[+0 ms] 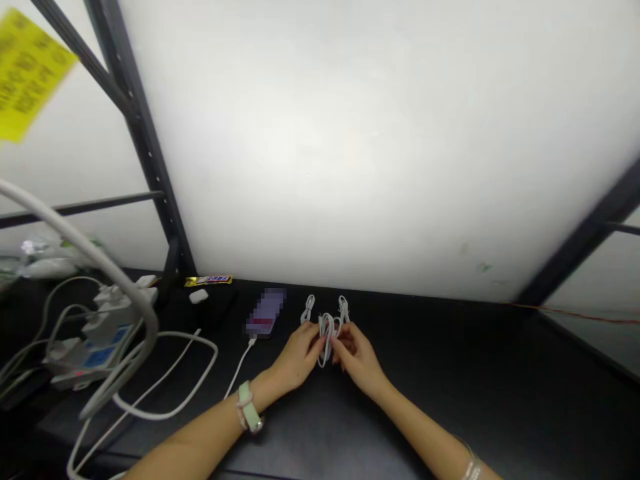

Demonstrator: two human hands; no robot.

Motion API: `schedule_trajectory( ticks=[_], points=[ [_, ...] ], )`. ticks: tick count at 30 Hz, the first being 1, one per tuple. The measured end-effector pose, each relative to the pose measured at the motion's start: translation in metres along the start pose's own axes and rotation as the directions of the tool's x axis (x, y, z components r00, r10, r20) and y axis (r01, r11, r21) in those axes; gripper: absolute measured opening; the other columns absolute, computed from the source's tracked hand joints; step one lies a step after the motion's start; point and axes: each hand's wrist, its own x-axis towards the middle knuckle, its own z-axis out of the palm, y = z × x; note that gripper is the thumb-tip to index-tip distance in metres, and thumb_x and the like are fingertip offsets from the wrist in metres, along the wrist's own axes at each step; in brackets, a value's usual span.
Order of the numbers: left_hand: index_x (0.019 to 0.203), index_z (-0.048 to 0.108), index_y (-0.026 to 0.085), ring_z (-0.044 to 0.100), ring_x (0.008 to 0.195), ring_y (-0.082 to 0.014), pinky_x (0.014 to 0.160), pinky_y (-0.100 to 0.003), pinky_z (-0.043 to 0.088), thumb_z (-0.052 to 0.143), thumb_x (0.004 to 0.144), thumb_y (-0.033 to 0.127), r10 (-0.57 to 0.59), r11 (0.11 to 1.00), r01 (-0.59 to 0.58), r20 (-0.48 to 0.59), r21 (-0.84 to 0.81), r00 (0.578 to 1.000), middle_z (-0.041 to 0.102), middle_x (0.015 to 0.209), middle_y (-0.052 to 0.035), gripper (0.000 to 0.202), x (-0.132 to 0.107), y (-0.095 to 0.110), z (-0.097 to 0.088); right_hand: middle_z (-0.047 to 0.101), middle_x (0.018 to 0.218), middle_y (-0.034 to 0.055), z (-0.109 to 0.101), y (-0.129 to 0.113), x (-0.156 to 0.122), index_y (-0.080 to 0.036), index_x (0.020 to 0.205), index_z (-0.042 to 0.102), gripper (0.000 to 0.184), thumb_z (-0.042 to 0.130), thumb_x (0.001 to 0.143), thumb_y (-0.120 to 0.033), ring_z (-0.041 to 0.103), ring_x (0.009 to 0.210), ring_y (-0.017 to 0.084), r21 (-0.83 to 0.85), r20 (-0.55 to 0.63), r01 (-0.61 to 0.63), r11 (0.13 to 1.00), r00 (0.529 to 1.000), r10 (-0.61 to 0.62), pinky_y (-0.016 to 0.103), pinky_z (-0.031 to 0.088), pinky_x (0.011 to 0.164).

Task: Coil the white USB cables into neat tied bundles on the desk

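Note:
Between my two hands is a coiled white cable (327, 333), its loops bunched together just above the black table. My left hand (301, 353) grips the coil from the left with thumb and fingers. From the right, my right hand (359, 360) pinches the same coil, its fingers curled. Beyond my hands lie two smaller bundled white cables, one on the left (309, 309) and another on the right (343, 308). My hands cover the near ends of both bundles.
A phone (267, 312) with a white charging cord (240, 370) lies left of my hands. Near the wall are a snack bar (209, 281) and a white earbud case (199, 296). A power strip (95, 357) and thick white cables (165, 415) spread over the left side. Dark shelf posts (150, 153) flank the table.

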Motion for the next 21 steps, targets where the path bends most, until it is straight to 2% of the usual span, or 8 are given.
schedule_trajectory(
  ticks=[4,7,12,15,21],
  points=[
    [0.092,0.060,0.017,0.051,0.077,-0.0146,0.073,-0.028,0.043,0.038,0.088,0.030,-0.015,0.999,0.016,0.013,-0.032,1.000,0.055,0.083,-0.0031,0.026,0.0005,-0.0029,0.0006,0.053,0.062,-0.0038,-0.0012,0.0027,-0.0002,-0.018,0.081,0.048,0.024,0.061,0.078,-0.038,0.049,0.047,0.007,-0.028,-0.018,-0.002,1.000,1.000,0.002,0.016,0.040,0.038],
    [0.095,0.061,0.016,0.053,0.077,-0.0154,0.068,-0.027,0.046,0.038,0.088,0.034,-0.077,0.984,0.087,0.072,-0.153,0.994,0.056,0.084,-0.0045,0.030,0.0005,-0.0041,0.0025,0.053,0.060,-0.0031,-0.0030,0.0034,0.0014,-0.016,0.084,0.052,0.028,0.063,0.075,-0.041,0.051,0.046,0.008,0.031,0.011,-0.061,0.998,0.998,0.061,0.016,0.041,0.035],
    [0.105,0.057,0.013,0.057,0.063,-0.0141,0.050,-0.024,0.048,0.038,0.086,0.042,-0.210,0.858,0.279,0.202,-0.432,0.957,0.057,0.077,-0.0039,0.040,0.0023,-0.0060,0.0076,0.054,0.057,-0.0013,-0.0053,-0.0007,0.0027,-0.012,0.089,0.059,0.033,0.060,0.077,-0.043,0.054,0.049,0.011,0.228,0.083,-0.189,0.955,0.981,0.175,0.021,0.049,0.038],
    [0.100,0.059,0.012,0.057,0.060,-0.0135,0.049,-0.023,0.048,0.040,0.085,0.044,-0.239,0.819,0.310,0.205,-0.482,0.949,0.058,0.072,-0.0032,0.041,0.0029,-0.0070,0.0093,0.055,0.059,-0.0008,-0.0050,-0.0013,0.0029,-0.012,0.092,0.060,0.034,0.064,0.073,-0.040,0.055,0.052,0.012,0.261,0.108,-0.216,0.941,0.975,0.194,0.022,0.051,0.039],
    [0.097,0.058,0.011,0.058,0.062,-0.0143,0.047,-0.023,0.048,0.041,0.083,0.047,-0.249,0.791,0.332,0.226,-0.514,0.942,0.060,0.074,-0.0053,0.042,0.0022,-0.0041,0.0095,0.053,0.060,-0.0021,-0.0049,-0.0016,0.0031,-0.014,0.093,0.060,0.033,0.067,0.072,-0.038,0.053,0.052,0.011,0.273,0.122,-0.214,0.938,0.975,0.187,0.022,0.052,0.041]
  ],
)
